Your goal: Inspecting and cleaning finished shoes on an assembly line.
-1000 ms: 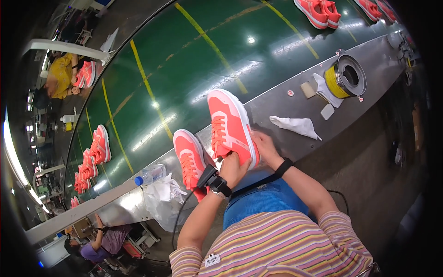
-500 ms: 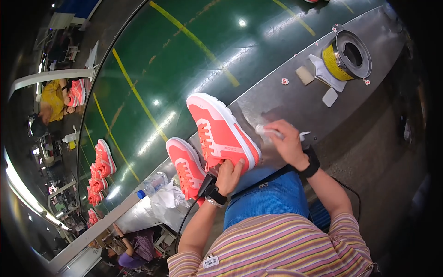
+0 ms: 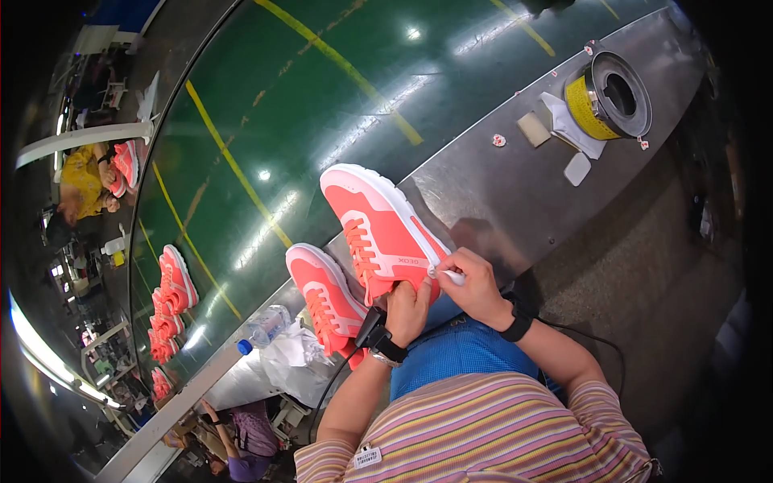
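Observation:
A coral-and-pink running shoe (image 3: 392, 228) with a white sole lies tilted at the metal edge of the table, toe pointing away from me. My left hand (image 3: 409, 311) is closed on its heel and collar. Against the sole's sidewall near the heel, my right hand (image 3: 477, 290) presses a slim white brush-like tool (image 3: 453, 278), held in a pinch; its tip is mostly hidden by the fingers. A matching shoe (image 3: 320, 278) sits just left of the first one, beside my left wrist.
Right of me on the metal ledge stand a round tin (image 3: 592, 111) with a yellow label, a beige block (image 3: 533, 129) and white paper (image 3: 568, 129). A plastic bottle (image 3: 270, 324) lies left. More coral shoes (image 3: 171, 294) line the green conveyor (image 3: 322, 105). Co-workers sit at left.
My right hand has moved left and brought the white tool from beside the shoe onto the sole near the heel. The held shoe has shifted slightly left.

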The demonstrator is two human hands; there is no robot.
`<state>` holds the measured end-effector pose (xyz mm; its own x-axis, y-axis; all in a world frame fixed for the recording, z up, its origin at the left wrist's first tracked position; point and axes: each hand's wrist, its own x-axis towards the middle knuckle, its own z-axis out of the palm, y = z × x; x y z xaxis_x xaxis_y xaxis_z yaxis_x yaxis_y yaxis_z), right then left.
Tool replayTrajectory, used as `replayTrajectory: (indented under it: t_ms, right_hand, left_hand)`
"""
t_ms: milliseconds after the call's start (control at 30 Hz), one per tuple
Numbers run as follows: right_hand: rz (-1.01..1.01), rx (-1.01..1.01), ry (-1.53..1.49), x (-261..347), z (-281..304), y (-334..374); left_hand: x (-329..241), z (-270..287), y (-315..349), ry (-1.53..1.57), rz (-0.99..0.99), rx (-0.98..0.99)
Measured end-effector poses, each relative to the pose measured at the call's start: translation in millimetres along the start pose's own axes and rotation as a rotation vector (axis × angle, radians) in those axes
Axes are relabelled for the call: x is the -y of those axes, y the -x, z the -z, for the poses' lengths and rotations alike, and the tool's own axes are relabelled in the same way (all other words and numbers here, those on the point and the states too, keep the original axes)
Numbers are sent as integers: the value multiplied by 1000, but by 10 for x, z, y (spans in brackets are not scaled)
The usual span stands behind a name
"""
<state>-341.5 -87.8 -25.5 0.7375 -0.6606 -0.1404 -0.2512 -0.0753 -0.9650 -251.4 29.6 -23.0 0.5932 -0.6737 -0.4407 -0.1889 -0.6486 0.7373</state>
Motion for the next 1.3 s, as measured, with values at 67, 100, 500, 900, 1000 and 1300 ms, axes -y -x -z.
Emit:
replayTrajectory:
  t_ms: [67,100,500,900,1000,1300]
  right_hand:
    - [17,-36,-17,-14,-31,-115]
    - [18,-36,-17,-18,-24,-159]
    - [187,-5,65,-25,89,-58]
    - [164,62,31,-17,-23,-319]
    - [228,69,40,-31,-118,-673]
    - [237,115,7,37,-284,-1194]
  left_hand:
    - [-25,-23,-30,0,31,25]
    - [-13,-39,-32,0,30,24]
    - [-58,-28,-14,-11,56,-14]
    - [37,-24,58,77,77,-6]
    - [40,-29,41,74,140,28]
    - [94,18,55,68,125,64]
